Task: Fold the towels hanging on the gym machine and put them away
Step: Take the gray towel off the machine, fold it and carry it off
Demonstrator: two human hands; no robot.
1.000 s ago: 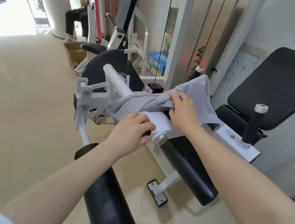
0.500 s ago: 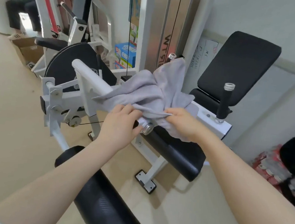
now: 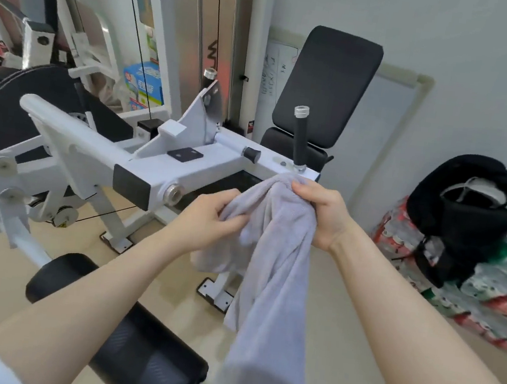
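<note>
Now that the white gym machine [image 3: 141,162] stands bare, its arm no longer draped as it was a moment ago, the lifting-off step looks done and folding can begin. Hanging clear of the frame in front of the person, the grey towel [image 3: 276,258] droops long and bunched toward the floor. Its top is gripped in the right hand [image 3: 323,213], fingers curled round the gathered cloth, while the left hand [image 3: 211,215] pinches an edge just beside, likely hunting for a corner.
</note>
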